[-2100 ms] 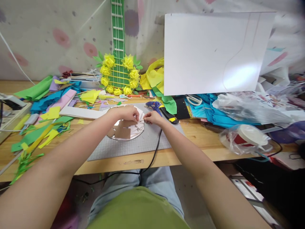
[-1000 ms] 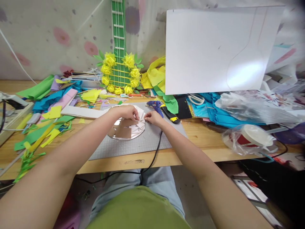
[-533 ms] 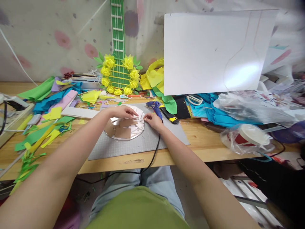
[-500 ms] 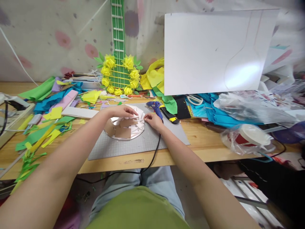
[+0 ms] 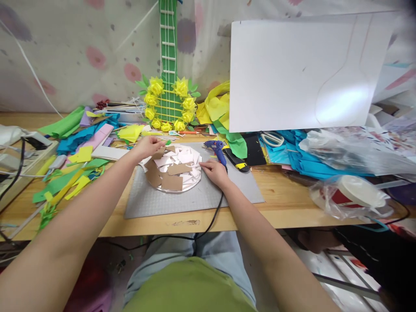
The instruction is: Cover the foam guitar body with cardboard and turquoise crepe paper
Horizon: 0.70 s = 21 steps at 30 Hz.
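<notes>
A round white disc lies on the grey cutting mat, covered with torn white paper pieces and several brown cardboard scraps. My left hand is at the disc's upper left edge, fingers bent together close to cardboard scraps; anything between the fingertips is hidden. At the right rim, my right hand pinches the edge of the disc with thumb and fingers. Just beyond it lies a blue glue gun, its black cable running down past my wrist. A yellow-and-black utility knife is beside the gun.
A green paper guitar ringed with yellow flowers stands at the back. A white board leans on the right, near scissors and a bagged cup. Coloured paper scraps crowd the left. A person's dark sleeve shows at lower right.
My left hand has moved left from over the disc to its upper left edge, uncovering the paper and cardboard pieces. My right hand stays at the right rim. The view has shifted slightly.
</notes>
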{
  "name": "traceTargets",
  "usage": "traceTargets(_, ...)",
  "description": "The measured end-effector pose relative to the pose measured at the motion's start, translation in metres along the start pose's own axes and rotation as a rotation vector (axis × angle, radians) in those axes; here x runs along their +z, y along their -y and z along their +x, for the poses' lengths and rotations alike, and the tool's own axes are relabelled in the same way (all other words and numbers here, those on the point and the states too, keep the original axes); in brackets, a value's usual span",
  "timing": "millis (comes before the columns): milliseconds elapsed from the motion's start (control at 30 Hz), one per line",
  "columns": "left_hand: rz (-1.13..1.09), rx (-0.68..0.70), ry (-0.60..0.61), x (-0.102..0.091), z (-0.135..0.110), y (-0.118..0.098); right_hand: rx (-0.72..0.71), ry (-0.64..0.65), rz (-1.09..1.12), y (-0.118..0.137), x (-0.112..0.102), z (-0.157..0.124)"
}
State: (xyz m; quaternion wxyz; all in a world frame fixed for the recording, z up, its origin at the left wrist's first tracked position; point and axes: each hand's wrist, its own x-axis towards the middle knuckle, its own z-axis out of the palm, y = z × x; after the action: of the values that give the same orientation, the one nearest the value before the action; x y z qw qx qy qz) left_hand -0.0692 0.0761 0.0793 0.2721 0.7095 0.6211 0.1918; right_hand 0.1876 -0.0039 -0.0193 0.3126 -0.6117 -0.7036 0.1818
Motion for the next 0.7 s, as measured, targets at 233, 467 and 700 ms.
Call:
traceTargets(233,0.155,0.097,-0.016,0.006,-0.001,0.006,-0.07,0.103,-0.335,0.007,0.0,-0.005)
traceTargets(467,0.3,0.721,0.245,0.054,-0.021,-0.045,-0.056,0.127,-0.363,0.009,-0.002,-0.005)
traceTargets(700,0.501,0.751,0.296,0.071,-0.023,-0.046,-0.064,0.069,-0.13,0.005,-0.005,-0.004)
